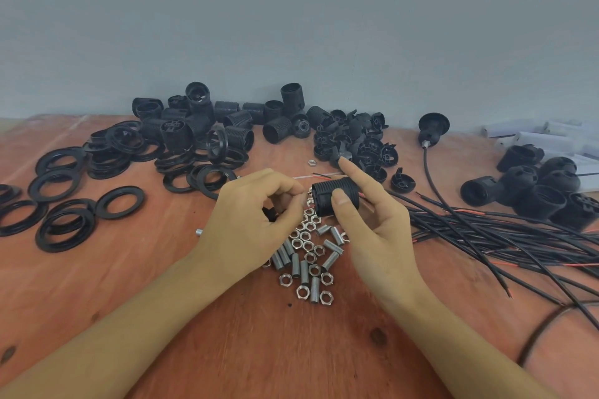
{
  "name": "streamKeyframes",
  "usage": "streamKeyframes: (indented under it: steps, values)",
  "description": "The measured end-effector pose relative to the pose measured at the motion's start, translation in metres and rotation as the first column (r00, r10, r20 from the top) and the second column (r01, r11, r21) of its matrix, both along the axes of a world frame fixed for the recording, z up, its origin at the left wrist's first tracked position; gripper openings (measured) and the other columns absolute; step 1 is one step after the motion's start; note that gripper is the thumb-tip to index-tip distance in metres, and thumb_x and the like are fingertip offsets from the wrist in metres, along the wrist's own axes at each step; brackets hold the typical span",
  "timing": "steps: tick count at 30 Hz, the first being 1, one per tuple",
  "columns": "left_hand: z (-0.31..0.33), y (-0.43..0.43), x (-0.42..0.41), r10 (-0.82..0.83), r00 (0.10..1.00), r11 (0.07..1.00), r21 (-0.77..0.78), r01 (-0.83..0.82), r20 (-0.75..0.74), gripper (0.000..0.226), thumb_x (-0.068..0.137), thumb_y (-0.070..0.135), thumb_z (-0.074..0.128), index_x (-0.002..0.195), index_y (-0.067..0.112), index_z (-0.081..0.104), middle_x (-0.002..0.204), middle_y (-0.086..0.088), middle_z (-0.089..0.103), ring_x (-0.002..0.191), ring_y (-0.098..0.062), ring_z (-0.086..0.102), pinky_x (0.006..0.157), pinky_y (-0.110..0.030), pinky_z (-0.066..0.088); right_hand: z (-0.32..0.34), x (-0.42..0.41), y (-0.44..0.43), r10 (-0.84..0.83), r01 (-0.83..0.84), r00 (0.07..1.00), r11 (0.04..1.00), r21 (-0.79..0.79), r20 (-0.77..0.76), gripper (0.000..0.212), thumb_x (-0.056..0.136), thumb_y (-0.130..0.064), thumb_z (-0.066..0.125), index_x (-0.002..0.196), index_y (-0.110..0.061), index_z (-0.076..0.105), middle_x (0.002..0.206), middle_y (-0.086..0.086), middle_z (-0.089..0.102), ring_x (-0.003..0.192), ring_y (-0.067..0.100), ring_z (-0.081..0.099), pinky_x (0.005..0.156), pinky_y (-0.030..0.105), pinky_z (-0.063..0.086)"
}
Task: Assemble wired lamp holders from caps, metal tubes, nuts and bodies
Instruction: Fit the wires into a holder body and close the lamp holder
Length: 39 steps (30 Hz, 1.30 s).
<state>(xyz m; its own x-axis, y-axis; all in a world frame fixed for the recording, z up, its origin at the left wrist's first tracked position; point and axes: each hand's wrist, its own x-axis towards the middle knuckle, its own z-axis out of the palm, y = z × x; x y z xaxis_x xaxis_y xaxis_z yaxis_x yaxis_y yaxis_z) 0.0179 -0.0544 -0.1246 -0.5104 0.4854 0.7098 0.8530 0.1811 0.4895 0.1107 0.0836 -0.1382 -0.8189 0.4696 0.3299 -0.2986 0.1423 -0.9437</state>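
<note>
Though half hidden by a thumb, reads clearly as a lamp holder body: black plastic, short and round, ribbed with thread along its whole wall, lying on its side with one end turned left. Shows thin red and black wires just past its far edge. Hangs in the air between both hands, just above a loose heap of hex nuts and short threaded metal tubes. Beneath, spreads out as a reddish-brown wooden table with dark knots, closed off at the back by a plain grey-blue wall. Carries flat black rings across the left, a pile of more threaded bodies against the wall, a cluster of domed caps just beyond the hands, one finished holder on a cord further right, a bundle of black and red cables fanning out to the right, and another group of black parts near some white boxes at the far edge. Back at the centre, sits clamped in the right hand, with the thumb pressed on the near side of the ribs and fingers tucked behind, yet leaves the index finger straight and lifted off the wall. Meets the left hand at its left end: fingers curled in, thumb tip against fingertips right beside the rim; cannot tell what is pinched there.
</note>
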Motion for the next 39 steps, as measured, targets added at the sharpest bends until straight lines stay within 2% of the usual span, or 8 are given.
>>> streamKeyframes:
  steps: [4,9,12,17,21,25,31,39]
  values:
    - [0.0015,-0.0006,-0.002,-0.036,0.999,0.999,-0.027,0.036,-0.003,0.005,0.084,0.008,0.067,0.08,0.008,0.07,0.068,0.001,0.061,0.065,-0.013,0.058,0.061,-0.031,0.047,0.0005,0.0002,0.0014,0.022,-0.023,0.999,1.0,-0.01,-0.024,0.044,0.096,-0.008,0.059,0.136,-0.023,0.055,0.115,0.026,0.062,0.106,0.034,0.065,0.098,0.047,0.052]
    - [0.0028,-0.0028,-0.0043,-0.081,0.996,0.995,-0.053,0.079,-0.024,0.006,0.086,0.008,0.065,0.081,0.008,0.069,0.069,0.001,0.059,0.064,-0.014,0.056,0.059,-0.035,0.048,0.0014,0.0,0.0042,0.05,-0.053,0.998,0.995,-0.084,-0.038,0.034,0.096,-0.012,0.059,0.127,-0.025,0.062,0.098,0.002,0.075,0.076,0.015,0.066,0.073,0.018,0.055]
    - [0.0022,-0.0031,-0.0056,-0.072,0.997,0.995,-0.071,0.069,-0.027,0.005,0.085,0.01,0.065,0.081,0.01,0.069,0.067,0.003,0.058,0.062,-0.015,0.055,0.058,-0.035,0.048,0.0,-0.0006,0.0038,0.059,-0.065,0.997,0.992,-0.109,-0.052,0.03,0.096,-0.009,0.058,0.121,-0.024,0.065,0.09,-0.002,0.071,0.08,0.009,0.065,0.071,0.02,0.055]
    - [0.0024,-0.0044,-0.0078,-0.067,0.997,0.995,-0.081,0.065,-0.028,0.004,0.084,0.01,0.066,0.082,0.011,0.07,0.067,0.005,0.056,0.062,-0.013,0.053,0.058,-0.029,0.046,0.0008,0.0008,0.0012,0.081,-0.088,0.992,0.993,-0.078,-0.095,0.028,0.098,-0.001,0.053,0.119,-0.017,0.063,0.097,-0.008,0.074,0.089,0.004,0.069,0.077,0.017,0.053]
    - [0.0047,-0.006,-0.009,-0.103,0.994,0.991,-0.089,0.098,-0.046,0.009,0.086,0.017,0.063,0.081,0.012,0.068,0.067,0.006,0.055,0.062,-0.012,0.053,0.059,-0.025,0.044,-0.0006,-0.0005,0.0013,0.057,-0.07,0.992,0.99,-0.125,-0.111,0.026,0.096,-0.003,0.056,0.115,-0.017,0.065,0.105,-0.001,0.073,0.09,0.007,0.069,0.076,0.02,0.055]
    - [0.0042,-0.007,-0.0102,-0.1,0.994,0.992,-0.087,0.097,-0.034,0.012,0.087,0.021,0.061,0.082,0.012,0.068,0.069,0.006,0.056,0.062,-0.011,0.052,0.059,-0.025,0.044,-0.0003,-0.0011,0.0038,0.091,-0.101,0.99,0.991,-0.089,-0.113,0.026,0.095,-0.004,0.058,0.118,-0.014,0.064,0.094,-0.003,0.074,0.085,0.009,0.07,0.079,0.028,0.058]
    - [0.0013,-0.0042,-0.0078,-0.077,0.997,0.995,-0.068,0.077,-0.002,0.005,0.087,0.011,0.064,0.082,0.011,0.067,0.069,0.004,0.057,0.063,-0.012,0.053,0.058,-0.028,0.044,0.0007,-0.0012,0.0025,0.096,-0.11,0.988,0.988,-0.106,-0.123,0.031,0.088,-0.014,0.063,0.119,-0.016,0.065,0.093,-0.002,0.074,0.084,0.013,0.067,0.083,0.043,0.058]
    - [-0.0002,-0.0012,-0.0039,-0.057,0.996,0.998,-0.012,0.058,0.071,0.006,0.087,0.01,0.063,0.083,0.01,0.068,0.066,0.0,0.061,0.061,-0.018,0.055,0.057,-0.029,0.044,0.0024,-0.0005,0.0039,0.109,-0.125,0.987,0.983,-0.132,-0.119,0.031,0.086,-0.011,0.064,0.117,-0.015,0.066,0.09,0.002,0.073,0.08,0.02,0.065,0.08,0.044,0.057]
